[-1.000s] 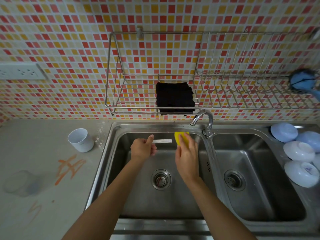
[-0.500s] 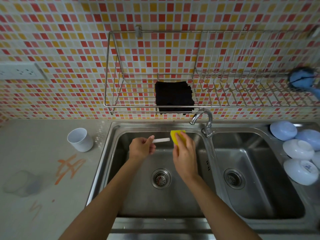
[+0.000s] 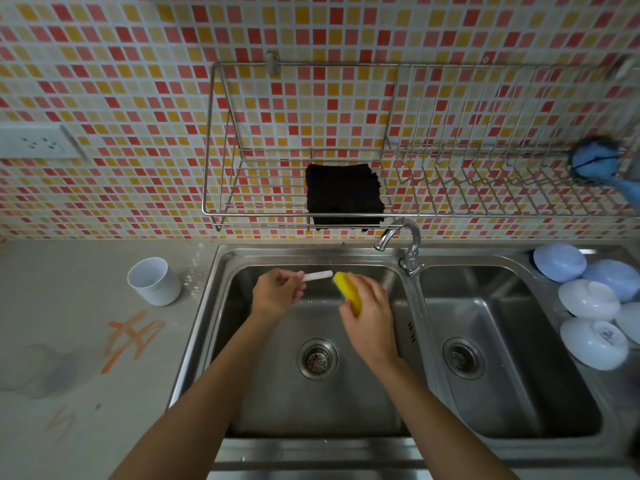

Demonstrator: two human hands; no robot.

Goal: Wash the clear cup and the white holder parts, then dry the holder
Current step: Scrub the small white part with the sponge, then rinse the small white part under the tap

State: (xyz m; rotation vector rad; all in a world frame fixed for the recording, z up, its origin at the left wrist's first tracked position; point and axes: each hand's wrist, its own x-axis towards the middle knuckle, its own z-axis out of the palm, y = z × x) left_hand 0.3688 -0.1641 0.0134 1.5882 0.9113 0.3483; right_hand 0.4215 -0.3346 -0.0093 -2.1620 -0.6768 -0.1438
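Over the left sink basin (image 3: 263, 403), my left hand (image 3: 276, 296) pinches a thin flat white holder part (image 3: 318, 275) that sticks out to the right. My right hand (image 3: 369, 317) grips a yellow sponge (image 3: 348, 291), whose upper corner touches the free end of the white part. A white holder cup (image 3: 154, 281) stands upright on the counter left of the sink. The clear cup (image 3: 38, 368) lies on the counter at the far left, faint and blurred.
The faucet (image 3: 401, 242) curves over the divider between the basins; no water is seen running. A black cloth (image 3: 344, 195) hangs in the wire wall rack (image 3: 450, 188). Several upturned white and pale blue bowls (image 3: 588, 299) sit right of the right basin (image 3: 502, 375).
My right hand and the sponge have shifted a little left and down against the end of the white part. The left hand holds nearly still.
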